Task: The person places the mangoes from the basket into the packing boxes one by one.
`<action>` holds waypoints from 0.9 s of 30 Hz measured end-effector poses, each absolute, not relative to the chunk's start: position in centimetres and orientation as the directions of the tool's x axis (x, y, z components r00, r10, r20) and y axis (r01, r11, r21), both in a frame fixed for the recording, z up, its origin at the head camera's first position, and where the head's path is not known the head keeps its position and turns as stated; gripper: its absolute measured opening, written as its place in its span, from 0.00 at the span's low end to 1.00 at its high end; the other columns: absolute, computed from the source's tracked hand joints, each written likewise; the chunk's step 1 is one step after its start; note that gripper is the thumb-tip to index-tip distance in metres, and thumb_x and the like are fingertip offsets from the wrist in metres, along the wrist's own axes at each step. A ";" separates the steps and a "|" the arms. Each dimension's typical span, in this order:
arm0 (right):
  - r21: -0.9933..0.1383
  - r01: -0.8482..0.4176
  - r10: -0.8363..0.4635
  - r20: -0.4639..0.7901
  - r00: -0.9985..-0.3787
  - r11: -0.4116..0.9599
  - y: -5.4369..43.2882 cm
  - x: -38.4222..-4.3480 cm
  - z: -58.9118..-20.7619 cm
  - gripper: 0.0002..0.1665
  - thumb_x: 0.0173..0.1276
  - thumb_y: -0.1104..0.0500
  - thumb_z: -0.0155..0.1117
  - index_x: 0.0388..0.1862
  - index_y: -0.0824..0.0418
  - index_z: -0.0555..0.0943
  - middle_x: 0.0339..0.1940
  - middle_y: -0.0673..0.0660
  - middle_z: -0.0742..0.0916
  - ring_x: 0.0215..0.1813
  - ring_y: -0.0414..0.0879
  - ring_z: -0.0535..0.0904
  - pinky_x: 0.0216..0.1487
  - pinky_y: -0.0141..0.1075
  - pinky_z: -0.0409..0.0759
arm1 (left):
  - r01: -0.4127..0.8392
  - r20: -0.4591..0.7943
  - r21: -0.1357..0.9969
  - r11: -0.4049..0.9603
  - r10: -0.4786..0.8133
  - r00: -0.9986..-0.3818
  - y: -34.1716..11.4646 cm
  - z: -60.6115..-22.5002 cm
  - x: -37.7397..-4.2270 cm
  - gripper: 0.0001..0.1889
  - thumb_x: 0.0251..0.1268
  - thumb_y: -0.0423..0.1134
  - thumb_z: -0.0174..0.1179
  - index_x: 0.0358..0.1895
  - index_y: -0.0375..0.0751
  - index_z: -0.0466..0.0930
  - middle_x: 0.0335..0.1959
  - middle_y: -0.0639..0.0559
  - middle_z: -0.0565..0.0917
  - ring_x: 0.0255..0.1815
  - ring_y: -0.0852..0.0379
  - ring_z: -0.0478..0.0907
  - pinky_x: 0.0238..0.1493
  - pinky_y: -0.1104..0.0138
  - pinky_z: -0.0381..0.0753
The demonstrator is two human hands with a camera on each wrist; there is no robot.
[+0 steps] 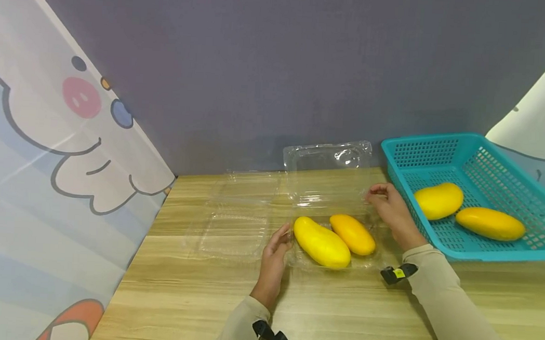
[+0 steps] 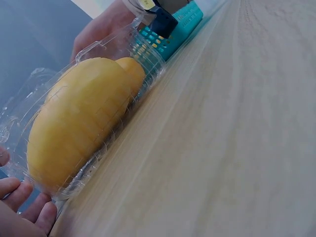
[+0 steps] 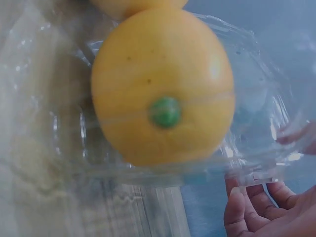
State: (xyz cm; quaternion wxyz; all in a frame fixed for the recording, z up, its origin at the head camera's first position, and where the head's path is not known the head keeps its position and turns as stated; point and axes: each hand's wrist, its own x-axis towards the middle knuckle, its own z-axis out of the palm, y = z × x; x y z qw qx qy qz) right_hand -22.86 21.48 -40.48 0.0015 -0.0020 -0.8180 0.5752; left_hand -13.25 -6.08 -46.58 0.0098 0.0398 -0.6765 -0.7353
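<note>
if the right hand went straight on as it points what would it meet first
Probably the raised clear lid, near its right edge; depth is unclear, and the right hand may already be touching it.

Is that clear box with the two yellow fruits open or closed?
Open: the clear lid is tilted back, and from above both yellow fruits lie uncovered in the base.
</note>
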 end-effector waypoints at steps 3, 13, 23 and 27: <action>-0.947 -0.015 0.001 0.016 -1.000 0.320 21.5 -22.7 -40.3 0.31 0.77 0.50 0.53 0.66 0.70 0.61 0.65 0.68 0.71 0.64 0.60 0.69 0.55 0.43 0.70 | -0.036 -0.041 0.996 -0.077 -0.070 -0.997 -6.1 -46.6 -13.3 0.25 0.72 0.34 0.48 0.72 0.48 0.69 0.71 0.46 0.72 0.73 0.45 0.66 0.75 0.44 0.57; -0.944 -0.105 0.028 0.120 -0.992 0.313 21.2 -21.8 -38.9 0.33 0.77 0.45 0.53 0.68 0.66 0.63 0.64 0.60 0.72 0.65 0.50 0.68 0.57 0.39 0.70 | -0.038 -0.041 0.998 -0.053 -0.068 -0.997 -6.2 -46.6 -13.1 0.25 0.73 0.34 0.47 0.72 0.50 0.69 0.70 0.45 0.73 0.72 0.45 0.66 0.75 0.41 0.55; -0.872 -0.239 0.078 0.298 -0.951 0.427 20.6 -20.1 -36.5 0.33 0.78 0.43 0.51 0.70 0.63 0.68 0.65 0.62 0.76 0.57 0.35 0.70 0.52 0.28 0.66 | -0.038 -0.042 0.998 -0.058 -0.073 -0.996 -6.1 -46.7 -13.1 0.25 0.73 0.35 0.48 0.72 0.49 0.68 0.70 0.46 0.72 0.72 0.46 0.66 0.75 0.42 0.57; -0.853 -0.273 0.093 0.347 -0.933 0.444 20.8 -19.5 -35.5 0.31 0.77 0.43 0.52 0.70 0.59 0.70 0.65 0.60 0.78 0.55 0.31 0.69 0.51 0.28 0.67 | -0.038 -0.042 0.998 -0.058 -0.076 -0.996 -6.0 -46.7 -13.2 0.25 0.73 0.35 0.49 0.72 0.49 0.69 0.70 0.46 0.73 0.72 0.46 0.66 0.74 0.43 0.58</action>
